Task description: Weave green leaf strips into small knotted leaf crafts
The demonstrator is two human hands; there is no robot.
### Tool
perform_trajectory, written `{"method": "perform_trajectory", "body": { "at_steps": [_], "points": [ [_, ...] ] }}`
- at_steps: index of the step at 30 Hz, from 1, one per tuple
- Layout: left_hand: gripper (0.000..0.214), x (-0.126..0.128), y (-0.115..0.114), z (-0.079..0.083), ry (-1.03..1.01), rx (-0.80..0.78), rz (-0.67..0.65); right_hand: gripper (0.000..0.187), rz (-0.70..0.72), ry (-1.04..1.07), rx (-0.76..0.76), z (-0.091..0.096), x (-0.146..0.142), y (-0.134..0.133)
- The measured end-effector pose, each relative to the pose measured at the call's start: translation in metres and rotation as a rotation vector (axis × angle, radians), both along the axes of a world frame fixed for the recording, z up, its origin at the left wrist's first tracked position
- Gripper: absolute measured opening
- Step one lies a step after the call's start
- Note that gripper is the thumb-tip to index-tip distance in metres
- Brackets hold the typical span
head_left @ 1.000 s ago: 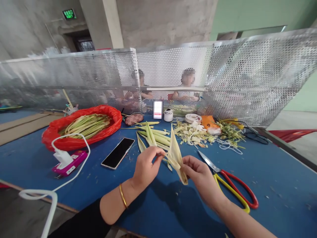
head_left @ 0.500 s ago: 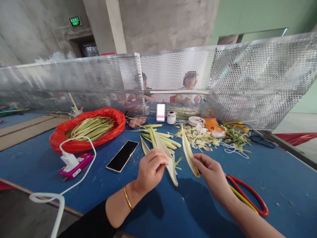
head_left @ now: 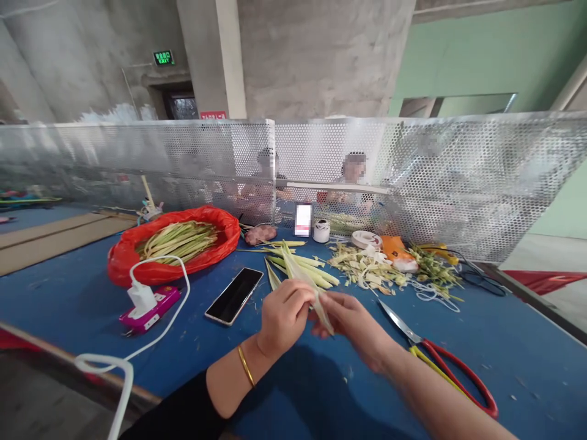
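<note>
My left hand is closed on a long pale husk leaf, whose tip points away from me. My right hand meets it from the other side, its thumb and fingers pinching the lower part of the leaf. Whether a second leaf lies against the first there is hidden by the fingers. Just beyond my hands lie several pale green husks on the blue tabletop. Large scissors with red and yellow handles lie beside my right forearm, blades apart.
At left stands a red plastic bag filled with green strips. A phone and a purple power strip with a white cable lie nearer. Husk scraps and a tape roll are at back right. A perforated metal screen stands behind.
My right hand has moved left, bringing its separate husk leaf to the one in my left hand. The scissor blades have come into sight. The view has tilted up slightly.
</note>
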State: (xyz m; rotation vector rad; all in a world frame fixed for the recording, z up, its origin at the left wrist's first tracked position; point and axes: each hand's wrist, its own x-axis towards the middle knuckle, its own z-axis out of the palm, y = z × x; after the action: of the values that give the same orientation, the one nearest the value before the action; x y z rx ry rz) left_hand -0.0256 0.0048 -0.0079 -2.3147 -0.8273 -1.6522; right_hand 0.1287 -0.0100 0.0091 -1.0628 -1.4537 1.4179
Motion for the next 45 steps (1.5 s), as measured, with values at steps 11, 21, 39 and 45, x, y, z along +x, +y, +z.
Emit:
{"method": "perform_trajectory", "body": {
  "at_steps": [11,21,39,45],
  "points": [
    [0.035,0.037,-0.016,0.030,0.132,0.080,0.027,0.037,-0.224,-0.192,0.146,-0.003,0.081,-0.032],
    [0.021,0.068,0.006,0.021,0.181,-0.968,-0.168,0.023,-0.465,-0.249,0.299,-0.006,0.106,-0.021],
    [0.018,0.076,0.008,-0.012,-0.213,-1.584,-0.295,0.044,-0.413,-1.439,0.233,-0.048,0.152,-0.065],
    [0.022,0.083,-0.001,-0.016,-0.241,-1.618,-0.358,0.067,-0.323,-1.451,0.108,-0.042,0.156,-0.046]
  ]
}}
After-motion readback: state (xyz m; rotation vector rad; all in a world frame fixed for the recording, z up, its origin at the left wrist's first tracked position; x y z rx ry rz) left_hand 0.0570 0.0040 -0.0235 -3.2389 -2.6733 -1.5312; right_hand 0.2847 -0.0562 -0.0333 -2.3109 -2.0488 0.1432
